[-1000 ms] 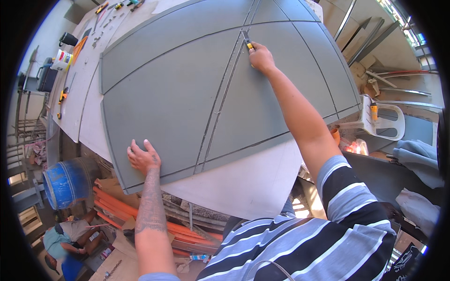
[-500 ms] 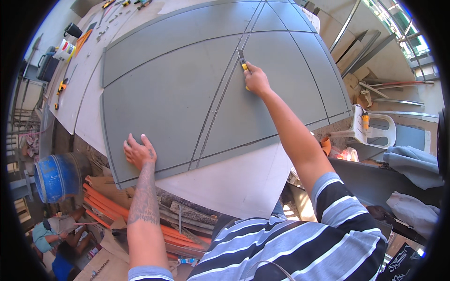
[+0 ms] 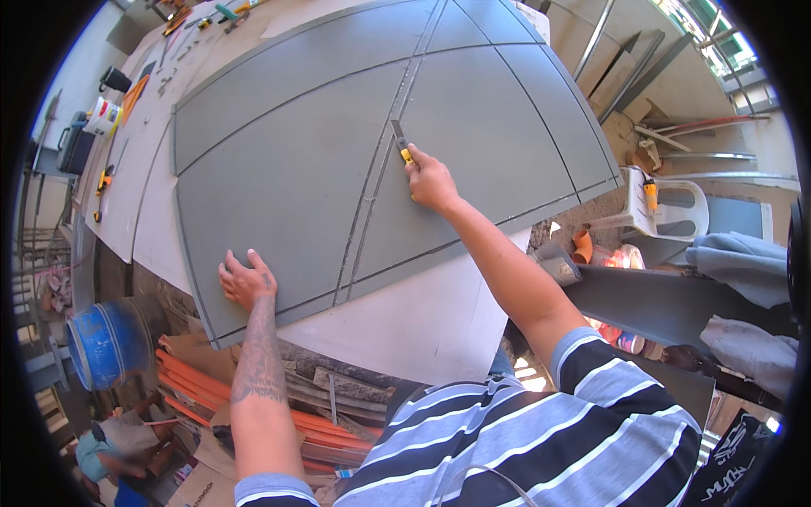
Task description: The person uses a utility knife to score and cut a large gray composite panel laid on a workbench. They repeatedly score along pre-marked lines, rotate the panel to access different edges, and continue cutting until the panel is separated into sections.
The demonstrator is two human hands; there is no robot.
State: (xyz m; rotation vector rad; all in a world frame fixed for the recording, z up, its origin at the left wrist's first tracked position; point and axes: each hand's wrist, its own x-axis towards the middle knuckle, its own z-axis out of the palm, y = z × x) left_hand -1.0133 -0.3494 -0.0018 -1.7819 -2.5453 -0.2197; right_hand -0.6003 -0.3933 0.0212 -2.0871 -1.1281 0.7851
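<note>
A large grey panel (image 3: 287,177) with dark grooves running along and across it lies on a pale board (image 3: 405,334). My right hand (image 3: 432,182) is closed around a yellow and black utility knife (image 3: 407,155). Its blade points away from me, with the tip at the pair of close-set slanting grooves (image 3: 370,190) near the panel's middle. Whether the tip touches the surface I cannot tell. My left hand (image 3: 247,280) rests on the panel's near left corner, fingers spread and holding nothing.
At left stand a blue drum (image 3: 108,345), a white bucket (image 3: 105,117) and a dark case (image 3: 74,142). Orange pipes (image 3: 190,384) lie below the near edge, and a person (image 3: 118,448) sits low at left. A white plastic chair (image 3: 667,207) stands right, near leaning metal profiles (image 3: 634,76).
My right hand has drawn the utility knife nearer to me and leftward along the slanting grooves. My left hand stays at the panel's corner. The whole view has shifted slightly.
</note>
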